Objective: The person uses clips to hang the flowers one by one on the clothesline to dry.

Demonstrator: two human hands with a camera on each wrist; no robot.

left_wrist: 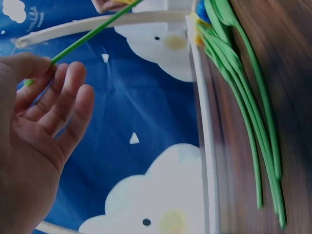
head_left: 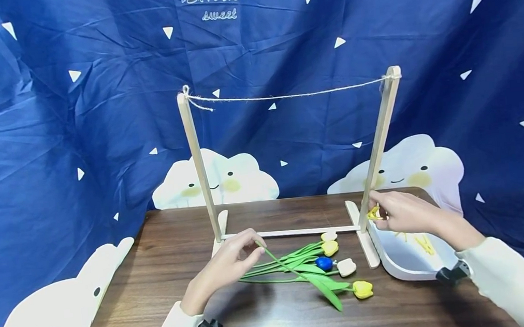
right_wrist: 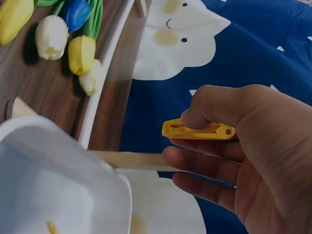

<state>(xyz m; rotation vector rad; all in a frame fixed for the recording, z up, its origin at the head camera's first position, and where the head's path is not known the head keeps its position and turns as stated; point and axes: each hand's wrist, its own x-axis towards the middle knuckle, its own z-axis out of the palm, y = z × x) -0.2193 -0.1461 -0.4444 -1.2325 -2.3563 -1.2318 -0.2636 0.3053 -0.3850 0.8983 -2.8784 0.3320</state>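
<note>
My left hand (head_left: 230,262) pinches the thin green stem end of a tulip (head_left: 277,261) between thumb and fingers. That stem slants down to the right toward a long leaf and a yellow bloom (head_left: 363,289). In the left wrist view the same stem (left_wrist: 90,35) runs up from the fingertips, the other fingers loosely bent. My right hand (head_left: 406,213) pinches a yellow clothespin (right_wrist: 197,130) between thumb and forefinger, beside the right post of a wooden frame (head_left: 382,122). Under the left hand and to its right lie tulips with white (head_left: 346,267), yellow (head_left: 330,248) and blue (head_left: 324,263) blooms.
A string (head_left: 284,96) spans the tops of the frame's posts, and a white bar (head_left: 291,232) joins them low down. Beneath the right forearm stands a white bin (head_left: 407,276) holding yellow clothespins (head_left: 424,245). Behind the brown table (head_left: 161,297) hangs a blue cloth (head_left: 117,160).
</note>
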